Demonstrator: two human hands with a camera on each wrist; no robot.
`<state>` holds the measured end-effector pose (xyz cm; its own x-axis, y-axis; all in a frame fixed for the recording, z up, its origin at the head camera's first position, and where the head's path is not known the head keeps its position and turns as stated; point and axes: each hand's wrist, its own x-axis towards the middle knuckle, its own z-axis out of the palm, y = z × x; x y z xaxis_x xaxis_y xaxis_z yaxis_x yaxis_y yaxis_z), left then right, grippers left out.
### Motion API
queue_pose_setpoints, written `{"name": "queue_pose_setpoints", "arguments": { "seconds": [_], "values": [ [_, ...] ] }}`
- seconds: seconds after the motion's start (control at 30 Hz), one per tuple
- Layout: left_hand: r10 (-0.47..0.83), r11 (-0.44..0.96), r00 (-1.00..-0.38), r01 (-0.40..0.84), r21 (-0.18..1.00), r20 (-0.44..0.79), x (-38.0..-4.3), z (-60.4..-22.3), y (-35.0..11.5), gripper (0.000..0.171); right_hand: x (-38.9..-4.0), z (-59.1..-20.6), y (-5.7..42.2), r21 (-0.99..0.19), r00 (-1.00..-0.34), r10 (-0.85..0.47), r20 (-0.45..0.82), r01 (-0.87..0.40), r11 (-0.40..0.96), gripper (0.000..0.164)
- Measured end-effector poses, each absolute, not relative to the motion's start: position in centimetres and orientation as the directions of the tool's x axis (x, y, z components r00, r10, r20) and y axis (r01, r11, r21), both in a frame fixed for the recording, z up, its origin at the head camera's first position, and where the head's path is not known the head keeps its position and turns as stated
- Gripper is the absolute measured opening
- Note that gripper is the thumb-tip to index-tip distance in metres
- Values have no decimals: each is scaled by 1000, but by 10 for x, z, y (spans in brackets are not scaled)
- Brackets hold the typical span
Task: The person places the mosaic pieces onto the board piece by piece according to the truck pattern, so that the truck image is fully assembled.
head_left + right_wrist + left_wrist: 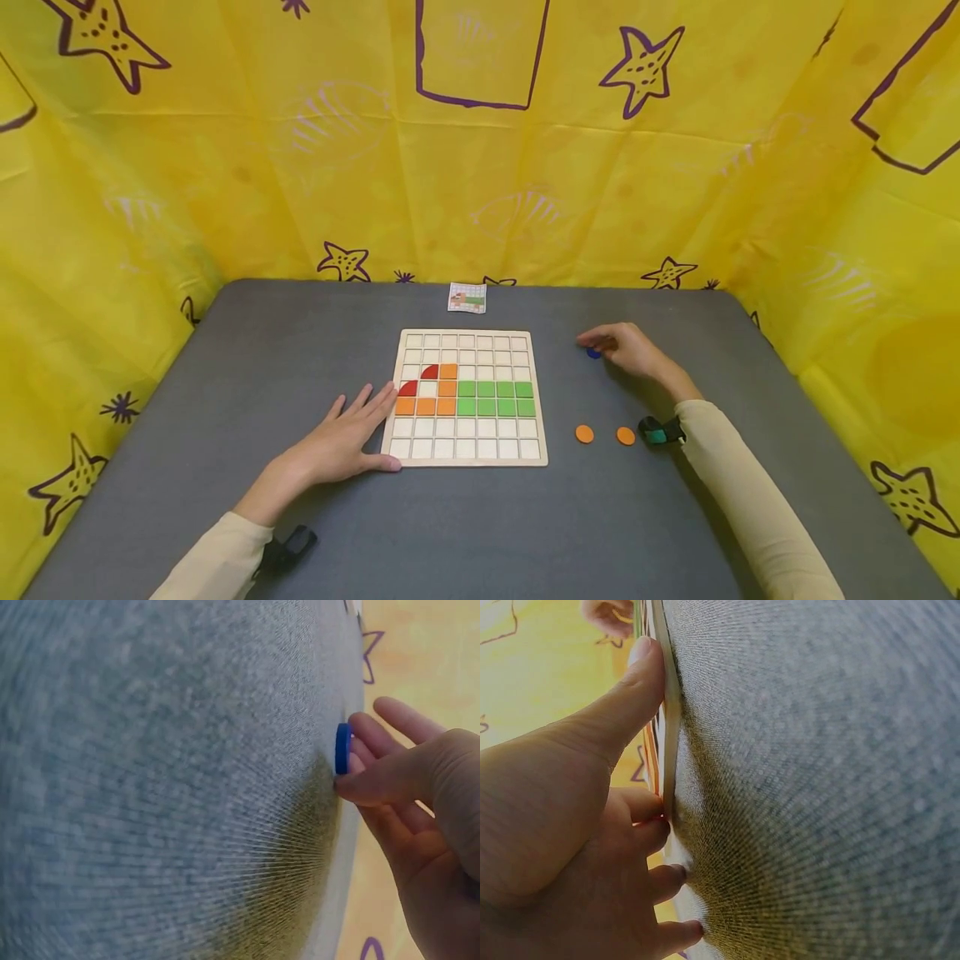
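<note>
A wooden grid board (465, 460) lies on the table, with red quarter-circle tiles (430, 372), orange square tiles (426, 407) and green square tiles (486, 407) in its cells. My left hand (341, 442) spreads its fingers along the board's left side, thumb at the near left corner; in the left wrist view the thumb and fingertips touch the board's edge (672, 735). To the right of the board, my right hand (630, 348) pinches a blue round disc (343, 748) between thumb and index finger, close against the tabletop. The head view shows only part of that disc below the fingers.
Two orange round discs (584, 434) lie on the grey table (480, 533) right of the board, near the right wrist strap (660, 432). A small pattern card (467, 298) lies behind the board. Yellow cloth (480, 167) with starfish drawings hangs around the table's back and sides.
</note>
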<state>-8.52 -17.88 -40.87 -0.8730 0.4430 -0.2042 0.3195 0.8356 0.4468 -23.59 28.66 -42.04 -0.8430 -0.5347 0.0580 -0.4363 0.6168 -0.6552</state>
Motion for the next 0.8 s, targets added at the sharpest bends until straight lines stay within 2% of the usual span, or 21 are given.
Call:
{"name": "queue_pose_setpoints", "arguments": {
  "seconds": [0.37, 0.8],
  "values": [
    [446, 836, -873, 329, 438, -196, -86, -411, -179, 107, -233, -418, 284, -620, -814, -577, 68, -488, 615, 39],
    [444, 835, -874, 323, 446, -197, -86, -412, -179, 108, -232, -422, 279, -650, -837, -542, 79, -455, 609, 35]
  ]
}}
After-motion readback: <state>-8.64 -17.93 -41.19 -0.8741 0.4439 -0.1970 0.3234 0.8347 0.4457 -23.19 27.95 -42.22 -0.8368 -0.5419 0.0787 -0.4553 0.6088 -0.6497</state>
